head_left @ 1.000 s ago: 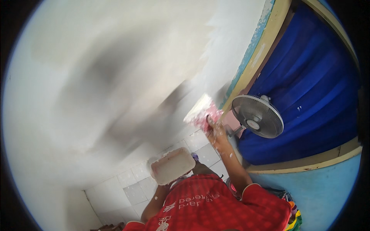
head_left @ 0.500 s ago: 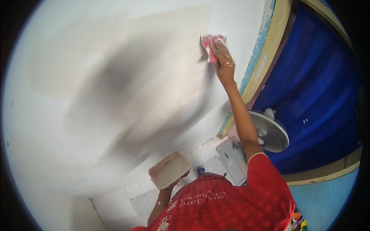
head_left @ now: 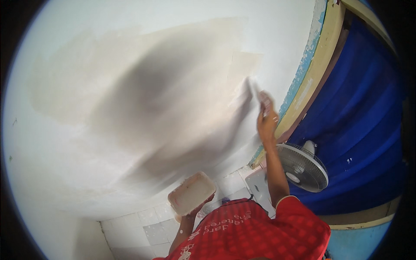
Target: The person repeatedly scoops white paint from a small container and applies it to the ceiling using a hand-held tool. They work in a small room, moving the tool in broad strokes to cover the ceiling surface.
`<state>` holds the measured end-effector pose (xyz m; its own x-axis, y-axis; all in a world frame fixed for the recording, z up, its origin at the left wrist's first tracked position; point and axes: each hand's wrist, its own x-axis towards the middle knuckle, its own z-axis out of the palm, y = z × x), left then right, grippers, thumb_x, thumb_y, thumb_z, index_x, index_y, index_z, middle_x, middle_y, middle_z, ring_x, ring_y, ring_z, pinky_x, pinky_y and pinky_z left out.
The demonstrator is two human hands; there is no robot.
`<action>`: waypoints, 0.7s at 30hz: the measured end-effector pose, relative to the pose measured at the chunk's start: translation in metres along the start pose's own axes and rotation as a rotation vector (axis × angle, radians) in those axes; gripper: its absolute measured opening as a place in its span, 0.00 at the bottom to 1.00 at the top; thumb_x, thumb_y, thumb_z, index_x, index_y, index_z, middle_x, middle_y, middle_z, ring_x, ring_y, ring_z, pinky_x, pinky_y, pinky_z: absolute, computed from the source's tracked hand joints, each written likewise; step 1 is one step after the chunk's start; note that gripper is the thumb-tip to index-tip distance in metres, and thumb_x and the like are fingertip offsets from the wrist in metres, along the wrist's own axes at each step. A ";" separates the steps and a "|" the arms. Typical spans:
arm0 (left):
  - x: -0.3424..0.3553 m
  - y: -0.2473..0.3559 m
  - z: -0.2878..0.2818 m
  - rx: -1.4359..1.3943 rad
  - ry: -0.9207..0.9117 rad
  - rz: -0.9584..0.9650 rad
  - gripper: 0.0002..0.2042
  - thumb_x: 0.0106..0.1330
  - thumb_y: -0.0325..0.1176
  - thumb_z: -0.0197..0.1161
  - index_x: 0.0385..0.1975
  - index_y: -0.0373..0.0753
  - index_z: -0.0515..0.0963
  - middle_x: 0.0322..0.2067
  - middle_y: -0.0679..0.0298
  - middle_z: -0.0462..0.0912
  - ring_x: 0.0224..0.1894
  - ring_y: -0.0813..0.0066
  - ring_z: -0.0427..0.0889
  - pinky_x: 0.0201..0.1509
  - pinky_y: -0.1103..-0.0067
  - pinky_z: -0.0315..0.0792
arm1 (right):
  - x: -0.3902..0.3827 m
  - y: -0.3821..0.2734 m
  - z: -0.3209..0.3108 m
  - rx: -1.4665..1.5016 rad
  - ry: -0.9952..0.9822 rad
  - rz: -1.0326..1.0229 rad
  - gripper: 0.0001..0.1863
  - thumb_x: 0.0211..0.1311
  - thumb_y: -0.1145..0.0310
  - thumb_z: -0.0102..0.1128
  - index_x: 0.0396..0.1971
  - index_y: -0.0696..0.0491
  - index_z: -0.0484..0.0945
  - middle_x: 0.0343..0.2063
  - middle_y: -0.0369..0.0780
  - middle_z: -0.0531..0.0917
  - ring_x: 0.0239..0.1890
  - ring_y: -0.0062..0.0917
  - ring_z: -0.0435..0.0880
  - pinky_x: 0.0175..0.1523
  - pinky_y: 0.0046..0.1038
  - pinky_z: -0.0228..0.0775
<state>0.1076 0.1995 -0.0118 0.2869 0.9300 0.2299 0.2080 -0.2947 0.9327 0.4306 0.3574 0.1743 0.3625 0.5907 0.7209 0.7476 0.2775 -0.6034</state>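
A shallow rectangular tub [head_left: 192, 193], off-white inside with pale residue, rests in my left hand [head_left: 200, 208], which is closed around its underside and near edge. My right hand [head_left: 267, 113] is raised near the wall's right side, with its fingers closed on a thin putty spreader [head_left: 255, 87]. The spreader is blurred and seen almost edge-on, close to the white wall [head_left: 277, 43]. I cannot tell whether it touches. A broad beige coat [head_left: 212, 39] covers the wall's middle, with a squarish beige patch [head_left: 245, 63] above the spreader.
Right of my right arm stands a grey fan [head_left: 303, 167] in front of a blue curtain [head_left: 351, 117]. A yellowish door frame [head_left: 310, 82] borders the wall. Pale floor tiles [head_left: 156, 234] lie below, with a light grey flat box-like thing [head_left: 260, 186] near the frame's foot.
My right hand has come down from higher on the wall, and the spreader has turned from its pink flat face to edge-on. A squarish beige patch shows where it was. The tub stays in my left hand.
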 end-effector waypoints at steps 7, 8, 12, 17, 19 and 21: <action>0.018 0.060 0.026 0.386 0.025 -0.259 0.29 0.64 0.60 0.63 0.61 0.51 0.73 0.56 0.72 0.79 0.63 0.70 0.74 0.69 0.66 0.66 | 0.087 -0.038 0.003 -0.148 0.312 -0.036 0.23 0.63 0.80 0.56 0.59 0.56 0.74 0.42 0.52 0.86 0.42 0.48 0.87 0.45 0.42 0.77; 0.023 0.070 0.027 0.528 0.018 -0.269 0.29 0.65 0.61 0.61 0.61 0.51 0.73 0.56 0.72 0.79 0.63 0.69 0.74 0.69 0.66 0.66 | 0.083 -0.055 0.015 -0.168 0.232 0.015 0.25 0.61 0.80 0.56 0.60 0.55 0.74 0.41 0.52 0.86 0.42 0.49 0.87 0.44 0.42 0.77; 0.010 0.008 0.039 0.434 0.043 -0.246 0.29 0.65 0.64 0.57 0.60 0.55 0.74 0.55 0.73 0.80 0.62 0.71 0.74 0.69 0.67 0.66 | 0.011 -0.095 0.058 0.137 0.042 -0.367 0.30 0.56 0.79 0.60 0.62 0.52 0.73 0.37 0.51 0.85 0.38 0.49 0.86 0.42 0.42 0.76; 0.008 0.008 0.042 -0.324 0.164 -0.111 0.26 0.64 0.51 0.67 0.59 0.48 0.73 0.52 0.67 0.79 0.56 0.67 0.77 0.60 0.65 0.73 | -0.053 -0.078 0.053 0.481 -0.546 -0.198 0.21 0.66 0.69 0.65 0.57 0.54 0.75 0.39 0.44 0.86 0.34 0.28 0.85 0.40 0.31 0.76; 0.012 0.001 0.047 -0.004 0.135 -0.080 0.25 0.66 0.49 0.65 0.60 0.47 0.72 0.54 0.64 0.77 0.58 0.63 0.75 0.61 0.61 0.72 | -0.061 -0.047 0.045 0.782 -0.589 0.145 0.18 0.69 0.66 0.65 0.55 0.53 0.76 0.39 0.38 0.86 0.33 0.20 0.82 0.38 0.26 0.75; 0.002 -0.023 0.043 -0.661 0.096 -0.285 0.24 0.73 0.53 0.53 0.62 0.48 0.71 0.61 0.62 0.73 0.65 0.58 0.70 0.68 0.54 0.65 | -0.068 -0.018 0.045 0.988 -0.571 0.553 0.15 0.71 0.64 0.66 0.53 0.52 0.76 0.39 0.34 0.85 0.32 0.15 0.80 0.38 0.21 0.74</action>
<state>0.1437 0.1980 -0.0445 0.2164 0.9749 -0.0517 -0.3553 0.1280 0.9259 0.3674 0.3465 0.1202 0.0176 0.9814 0.1913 -0.2483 0.1897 -0.9499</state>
